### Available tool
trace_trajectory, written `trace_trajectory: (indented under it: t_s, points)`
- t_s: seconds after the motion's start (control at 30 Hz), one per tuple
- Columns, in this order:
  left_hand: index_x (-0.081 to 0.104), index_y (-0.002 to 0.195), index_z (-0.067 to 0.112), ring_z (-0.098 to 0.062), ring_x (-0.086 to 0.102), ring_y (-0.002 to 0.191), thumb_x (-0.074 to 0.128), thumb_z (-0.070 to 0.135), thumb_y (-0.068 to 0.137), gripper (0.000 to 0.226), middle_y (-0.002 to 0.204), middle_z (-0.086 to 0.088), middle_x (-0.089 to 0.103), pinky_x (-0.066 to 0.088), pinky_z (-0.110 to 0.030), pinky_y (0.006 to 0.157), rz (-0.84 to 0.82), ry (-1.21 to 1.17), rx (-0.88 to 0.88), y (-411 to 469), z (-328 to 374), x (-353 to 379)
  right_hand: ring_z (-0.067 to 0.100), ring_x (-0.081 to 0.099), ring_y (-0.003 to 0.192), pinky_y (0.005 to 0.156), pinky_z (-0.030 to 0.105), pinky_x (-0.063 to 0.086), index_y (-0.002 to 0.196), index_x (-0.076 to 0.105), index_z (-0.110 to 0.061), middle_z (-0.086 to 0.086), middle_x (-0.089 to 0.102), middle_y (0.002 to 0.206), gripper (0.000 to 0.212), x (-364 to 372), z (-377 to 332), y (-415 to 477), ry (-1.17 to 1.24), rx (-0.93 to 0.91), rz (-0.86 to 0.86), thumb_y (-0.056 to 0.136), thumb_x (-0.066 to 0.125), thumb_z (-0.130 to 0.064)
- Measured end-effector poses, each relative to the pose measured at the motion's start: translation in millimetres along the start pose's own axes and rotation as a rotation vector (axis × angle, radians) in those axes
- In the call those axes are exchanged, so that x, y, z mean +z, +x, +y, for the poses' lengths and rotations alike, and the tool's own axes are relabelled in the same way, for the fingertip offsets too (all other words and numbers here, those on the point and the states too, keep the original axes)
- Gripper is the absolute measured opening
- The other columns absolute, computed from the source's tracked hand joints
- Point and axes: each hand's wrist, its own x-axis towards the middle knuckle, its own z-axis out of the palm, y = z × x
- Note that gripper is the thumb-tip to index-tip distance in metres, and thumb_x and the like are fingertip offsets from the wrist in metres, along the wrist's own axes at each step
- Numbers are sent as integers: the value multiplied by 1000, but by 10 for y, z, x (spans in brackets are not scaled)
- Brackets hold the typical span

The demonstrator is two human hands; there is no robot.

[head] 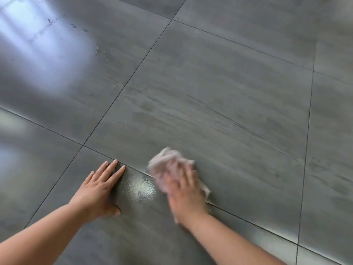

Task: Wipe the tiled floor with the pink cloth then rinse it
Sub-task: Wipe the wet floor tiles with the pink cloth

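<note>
Pink cloth (168, 165) — crumpled, blurred, on grey tiled floor (229, 92)

Left hand (99, 190) bare, in focus: short trimmed nails, pale tips, knuckle creases readable. Right hand (185, 194) bare, smeared by motion blur, nails and knuckles unreadable. Left forearm (44, 232) and right forearm (229, 240) bare to frame edge, smooth.

A: Item one, cloth (168, 161): position?
B: On the tiled floor (219, 92), under the right hand (186, 194), with its edges out ahead of the fingers.
A: Item two, left hand (99, 190)?
B: Flat on the floor, left of the right hand, apart from it.
A: Item three, wet patch (140, 187)?
B: Between the two hands, just beside the cloth.
A: Item four, droplets (85, 30)?
B: Far ahead of the left hand.
</note>
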Motion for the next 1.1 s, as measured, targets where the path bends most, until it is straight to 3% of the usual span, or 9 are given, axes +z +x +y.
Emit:
trace_trajectory:
  t_s: [0.1, 0.17, 0.4, 0.47, 0.53, 0.7, 0.83, 0.97, 1.1]
  points:
    - [-15, 142, 25, -20, -16, 143, 69, 53, 66, 116, 154, 0, -21, 3, -36, 118, 53, -49, -75, -68, -12, 46, 22, 40, 120, 106, 36, 22, 113, 56, -41, -2, 64, 123, 60, -49, -50, -88, -25, -395, -116, 59, 31, -39]
    - [-16, 142, 25, -20, -16, 143, 67, 53, 69, 114, 154, 1, -20, 3, -38, 118, 54, -102, -111, -119, -40, 112, 25, 39, 119, 107, 36, 15, 115, 53, -33, 3, 66, 121, 59, -32, 252, 11, -103, -385, -98, 61, 33, -36]
    - [-20, 141, 20, -20, -18, 143, 68, 51, 68, 118, 153, 0, -23, 2, -37, 118, -4, -54, -79, -129, -148, 123, 48, 30, 132, 113, 47, 18, 135, 46, -9, 31, 38, 140, 51, -273, 565, 332, 203, 590, 49, 85, 48, -19]
    - [-21, 140, 20, -20, -18, 143, 68, 51, 68, 118, 153, 0, -23, 2, -37, 118, -1, -51, -78, -133, -143, 113, 54, 51, 113, 106, 49, 31, 122, 55, -8, 31, 58, 120, 64, -103, 206, 255, 82, 366, 119, 63, 66, -29]
    - [-21, 140, 20, -19, -17, 143, 68, 51, 68, 118, 153, 1, -23, 1, -36, 118, 2, -53, -78, -144, -139, 119, 47, 45, 123, 112, 44, 21, 118, 52, -20, 18, 64, 120, 73, 68, -157, 61, -32, 34, 44, 49, 71, -38]
    - [-19, 141, 18, -19, -16, 143, 68, 51, 68, 118, 153, 1, -21, 2, -35, 118, 18, -69, -79, -143, -138, 136, 22, 36, 123, 110, 34, 13, 114, 51, -39, -1, 53, 133, 57, 10, 41, -237, -19, -452, -95, 60, 35, -39]
    - [-19, 141, 18, -19, -16, 143, 67, 53, 69, 118, 154, 1, -21, 3, -35, 118, 24, -67, -82, -143, -138, 124, 31, 29, 130, 107, 42, 34, 130, 45, -20, 17, 47, 139, 63, -166, 1031, -152, 160, 184, 74, 70, 33, -34]
    - [-14, 143, 21, -20, -14, 144, 69, 52, 67, 117, 154, 0, -18, 4, -37, 118, 68, -98, -92, -141, -69, 148, 40, 19, 139, 114, 38, 14, 140, 39, -10, 25, 29, 148, 62, -370, 1390, -212, 296, 749, 60, 81, 31, -28]
    - [-10, 144, 23, -20, -11, 144, 72, 52, 64, 117, 155, -1, -14, 7, -36, 118, 79, -100, -108, -135, -45, 144, 52, 54, 105, 92, 44, 46, 120, 52, -10, 33, 62, 111, 57, -140, 747, -284, 146, 565, 121, 69, 37, -30]
